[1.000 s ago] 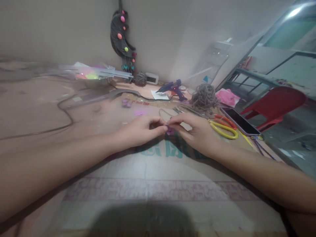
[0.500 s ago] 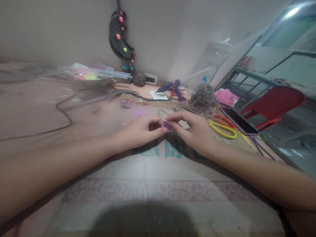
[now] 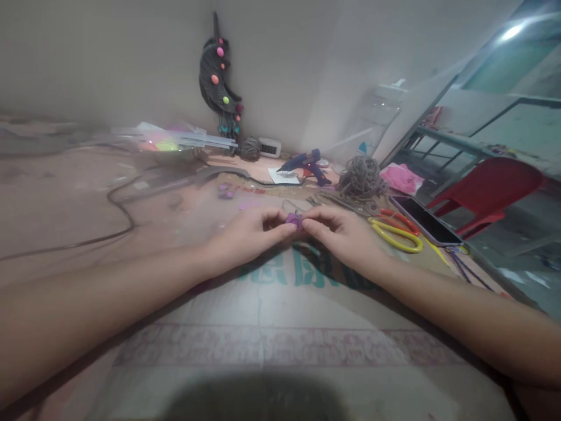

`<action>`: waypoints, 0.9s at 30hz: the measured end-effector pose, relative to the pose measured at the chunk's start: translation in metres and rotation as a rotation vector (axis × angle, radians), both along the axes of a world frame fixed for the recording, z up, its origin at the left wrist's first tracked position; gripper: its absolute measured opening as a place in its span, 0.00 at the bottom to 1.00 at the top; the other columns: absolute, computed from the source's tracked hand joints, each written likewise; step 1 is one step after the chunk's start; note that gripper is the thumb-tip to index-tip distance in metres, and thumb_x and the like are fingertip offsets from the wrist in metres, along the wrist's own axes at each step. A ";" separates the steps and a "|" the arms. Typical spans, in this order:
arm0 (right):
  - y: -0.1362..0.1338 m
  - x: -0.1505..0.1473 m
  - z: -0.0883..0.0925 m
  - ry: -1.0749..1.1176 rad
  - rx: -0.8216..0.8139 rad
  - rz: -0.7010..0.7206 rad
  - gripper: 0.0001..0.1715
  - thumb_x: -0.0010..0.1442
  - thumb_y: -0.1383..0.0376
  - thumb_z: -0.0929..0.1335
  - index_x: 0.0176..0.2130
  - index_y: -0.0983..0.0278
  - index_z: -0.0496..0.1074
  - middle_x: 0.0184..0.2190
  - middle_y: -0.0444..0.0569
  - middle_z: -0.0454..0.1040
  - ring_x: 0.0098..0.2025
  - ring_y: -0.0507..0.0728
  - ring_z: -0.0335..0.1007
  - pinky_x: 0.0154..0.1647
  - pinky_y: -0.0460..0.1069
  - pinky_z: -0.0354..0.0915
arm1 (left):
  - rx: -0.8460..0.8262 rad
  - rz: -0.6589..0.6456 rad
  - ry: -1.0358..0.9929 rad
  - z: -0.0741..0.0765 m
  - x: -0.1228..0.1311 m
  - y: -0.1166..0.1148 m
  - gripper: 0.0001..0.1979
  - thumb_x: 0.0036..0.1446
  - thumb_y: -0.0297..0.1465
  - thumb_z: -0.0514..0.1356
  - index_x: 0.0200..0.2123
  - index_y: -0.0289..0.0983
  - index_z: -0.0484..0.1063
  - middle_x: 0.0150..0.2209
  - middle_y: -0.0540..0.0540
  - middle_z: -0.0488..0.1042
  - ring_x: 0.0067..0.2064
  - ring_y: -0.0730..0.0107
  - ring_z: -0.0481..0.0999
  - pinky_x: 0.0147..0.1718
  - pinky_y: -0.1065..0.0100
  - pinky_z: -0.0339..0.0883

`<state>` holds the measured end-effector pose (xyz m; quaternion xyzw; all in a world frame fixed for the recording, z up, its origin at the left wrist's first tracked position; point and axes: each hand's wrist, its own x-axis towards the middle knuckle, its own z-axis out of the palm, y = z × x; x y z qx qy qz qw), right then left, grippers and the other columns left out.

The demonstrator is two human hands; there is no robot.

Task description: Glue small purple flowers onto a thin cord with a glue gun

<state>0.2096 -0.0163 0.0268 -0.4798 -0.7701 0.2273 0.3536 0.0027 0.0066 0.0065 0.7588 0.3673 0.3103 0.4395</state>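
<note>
My left hand (image 3: 248,234) and my right hand (image 3: 344,234) meet at the middle of the work surface. Both pinch a small purple piece (image 3: 293,220) between their fingertips, just above the printed cardboard sheet (image 3: 280,304). The fingers of both hands are curled in around it. Most of the purple piece is hidden by the fingers.
Right of my hands lie yellow scissors (image 3: 397,237), orange scissors (image 3: 397,217), a phone (image 3: 426,220) and a ball of twine (image 3: 362,178). A blue glue gun (image 3: 304,162) and small purple bits (image 3: 226,190) lie behind. A dark cable (image 3: 118,210) runs at left. A red chair (image 3: 491,187) stands at right.
The purple piece has come up from under my fingers into plain view between both hands. The hands have drawn closer together and the camera has tilted slightly.
</note>
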 end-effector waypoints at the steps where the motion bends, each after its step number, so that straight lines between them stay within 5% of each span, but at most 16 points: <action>1: 0.000 0.000 0.000 0.009 0.002 -0.005 0.09 0.61 0.60 0.69 0.35 0.62 0.78 0.33 0.46 0.82 0.37 0.55 0.77 0.41 0.50 0.69 | -0.005 0.000 0.000 0.000 0.000 0.000 0.14 0.63 0.42 0.59 0.35 0.37 0.76 0.34 0.47 0.80 0.35 0.68 0.75 0.34 0.68 0.66; 10: -0.002 0.001 -0.004 0.210 -0.154 0.026 0.14 0.61 0.55 0.70 0.33 0.63 0.74 0.28 0.45 0.77 0.31 0.53 0.73 0.35 0.48 0.68 | -0.029 0.005 -0.044 -0.001 0.000 -0.001 0.11 0.59 0.39 0.64 0.35 0.38 0.71 0.33 0.49 0.79 0.34 0.68 0.77 0.34 0.67 0.68; 13: -0.003 0.001 -0.005 0.234 -0.171 0.054 0.15 0.62 0.55 0.70 0.32 0.64 0.72 0.28 0.45 0.75 0.31 0.52 0.72 0.36 0.48 0.67 | 0.105 0.048 -0.070 -0.003 -0.001 0.001 0.07 0.63 0.33 0.59 0.42 0.38 0.70 0.43 0.46 0.78 0.39 0.69 0.78 0.40 0.66 0.70; 19: -0.002 0.001 -0.005 0.134 -0.136 0.169 0.12 0.62 0.59 0.69 0.30 0.64 0.72 0.26 0.43 0.73 0.29 0.50 0.67 0.33 0.47 0.64 | 0.133 -0.145 -0.121 -0.007 0.000 0.000 0.22 0.64 0.26 0.55 0.60 0.43 0.65 0.63 0.43 0.68 0.50 0.69 0.78 0.49 0.65 0.71; 27: -0.003 0.001 -0.006 0.084 -0.169 0.177 0.13 0.60 0.58 0.70 0.29 0.64 0.73 0.26 0.43 0.74 0.28 0.51 0.68 0.32 0.47 0.63 | -0.047 -0.124 -0.126 -0.007 0.001 0.001 0.06 0.63 0.32 0.58 0.40 0.37 0.72 0.37 0.47 0.80 0.36 0.68 0.79 0.36 0.66 0.72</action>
